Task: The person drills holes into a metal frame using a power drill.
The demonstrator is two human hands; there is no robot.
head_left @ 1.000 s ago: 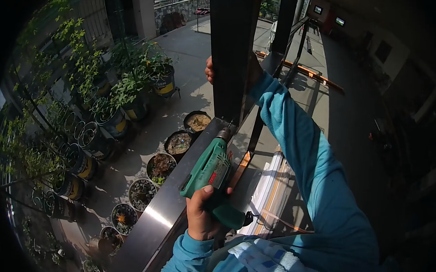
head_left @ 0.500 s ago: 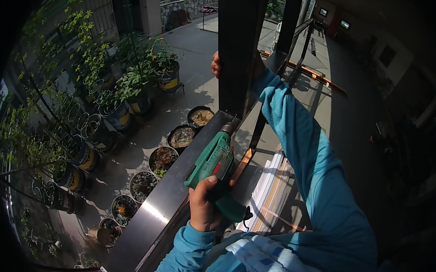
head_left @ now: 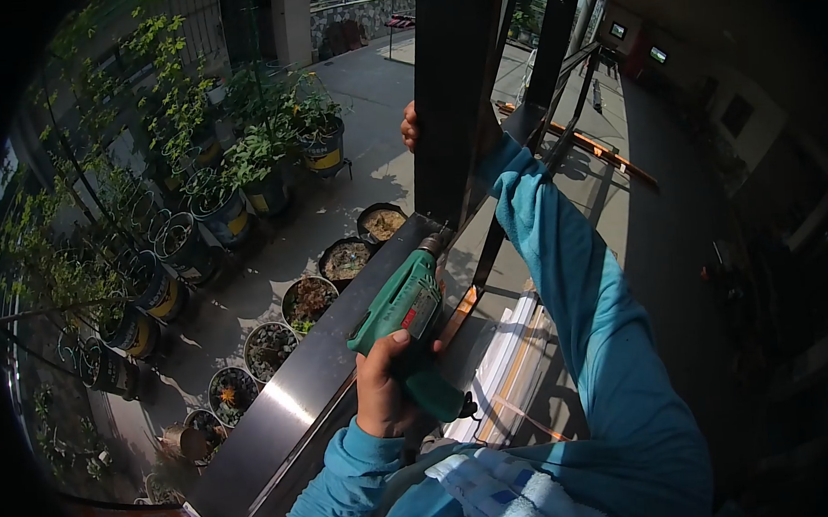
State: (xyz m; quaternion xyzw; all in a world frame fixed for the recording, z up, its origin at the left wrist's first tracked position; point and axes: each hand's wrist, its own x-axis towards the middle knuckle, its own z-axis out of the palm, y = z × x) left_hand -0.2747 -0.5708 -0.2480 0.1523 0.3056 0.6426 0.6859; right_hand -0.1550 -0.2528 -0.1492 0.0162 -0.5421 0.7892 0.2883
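Note:
My left hand (head_left: 383,386) is closed around a green power drill (head_left: 400,306), its thumb lying across the near side of the housing. The drill points up and away, and its chuck (head_left: 432,243) is at the foot of a dark upright metal post (head_left: 448,98). Whether the bit touches metal there is hard to see. Higher up, my right hand (head_left: 410,128) reaches around the post; its fingertips show on the left side and the rest is hidden behind. A wide, shiny metal beam (head_left: 295,396) runs diagonally below the drill to the post.
Potted plants in buckets (head_left: 220,217) and a row of smaller pots (head_left: 309,301) stand left of the beam. White and tan long strips (head_left: 504,366) lie to the right below. More dark frame bars (head_left: 553,55) and orange-brown lengths (head_left: 605,150) stretch beyond.
The drill and my left hand have shifted very slightly left. My right hand keeps its hold on the post.

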